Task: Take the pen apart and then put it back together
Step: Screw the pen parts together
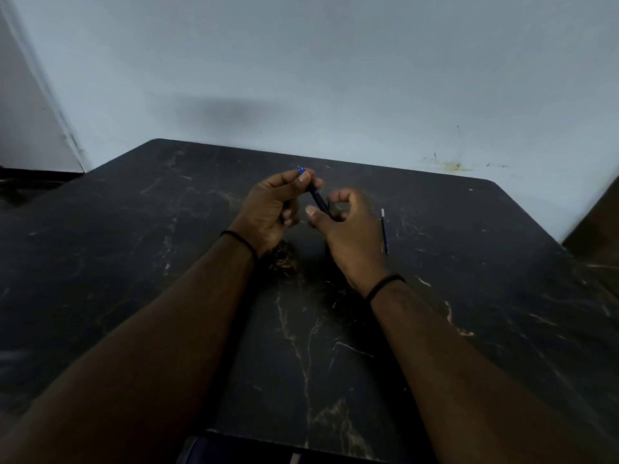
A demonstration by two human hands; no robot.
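The left hand (271,205) pinches the blue end of the pen barrel (317,197); the right hand (345,229) holds its lower end with curled fingers. Just right of the right hand, 1 thin refill (384,231) lies on the dark marble table (134,262).

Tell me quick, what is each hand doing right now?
Left hand: pinches the upper end of the pen barrel.
Right hand: fingers curled at the barrel's lower end, apparently gripping it.

My left hand (268,209) and right hand (345,229) cover most of the pen (318,198). The bench (134,262) is cut off at the frame edges.
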